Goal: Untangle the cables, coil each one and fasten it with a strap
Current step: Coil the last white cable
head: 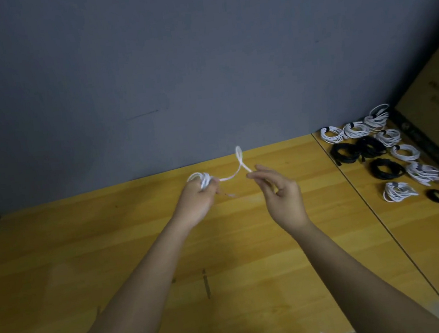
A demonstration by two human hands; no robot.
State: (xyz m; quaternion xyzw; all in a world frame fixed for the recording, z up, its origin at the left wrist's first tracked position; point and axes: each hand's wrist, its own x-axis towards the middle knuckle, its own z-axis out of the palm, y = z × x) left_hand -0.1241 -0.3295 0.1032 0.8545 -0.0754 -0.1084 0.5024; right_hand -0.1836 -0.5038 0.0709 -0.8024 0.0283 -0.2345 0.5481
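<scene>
Mid-coil above tabletop (139, 244): L hand (198, 198) grips white cable (236, 171) coil, R hand (280, 195) pinches free end w/ twisted loop between. Best to undo that twist first, lay last turn flat onto coil, then strap. Finished bundles (381, 153) far right.

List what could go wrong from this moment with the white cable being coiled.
1. The small loop twisted into the white cable between the hands could tighten into a kink if pulled.
2. The coil in the left hand has no strap yet; loosening the grip might let it spring apart.
3. The right hand only pinches the cable, so it may slip.
</scene>
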